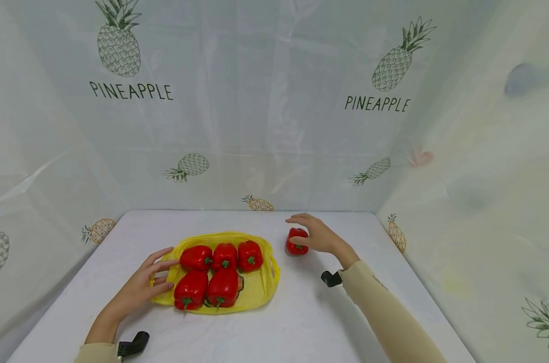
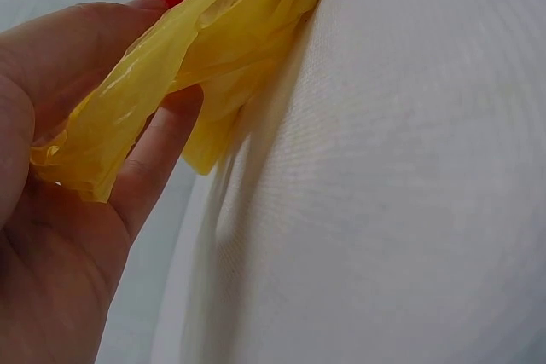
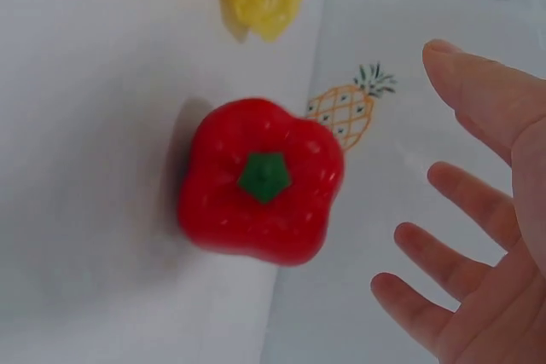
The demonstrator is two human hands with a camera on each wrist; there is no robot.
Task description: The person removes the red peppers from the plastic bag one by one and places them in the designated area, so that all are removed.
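Several red bell peppers (image 1: 226,256) with green stems lie on a yellow plastic bag (image 1: 260,290) spread on the table. My left hand (image 1: 142,282) is at the bag's left edge, its fingers spread and fairly straight. In the left wrist view, a loose yellow strap of the bag (image 2: 136,95) lies across that hand, between thumb and fingers. My right hand (image 1: 317,233) reaches over a lone red pepper (image 1: 296,247) right of the bag, fingers apart and extended. In the right wrist view this pepper (image 3: 260,181) stands with its stem toward the camera, and a gap separates it from the fingers.
The white table (image 1: 238,338) ends at a back edge against a pale curtain (image 1: 256,116) printed with pineapples. Curtain also hangs along both sides. A black wrist device (image 1: 331,279) sits at the right sleeve, another (image 1: 133,344) at the left.
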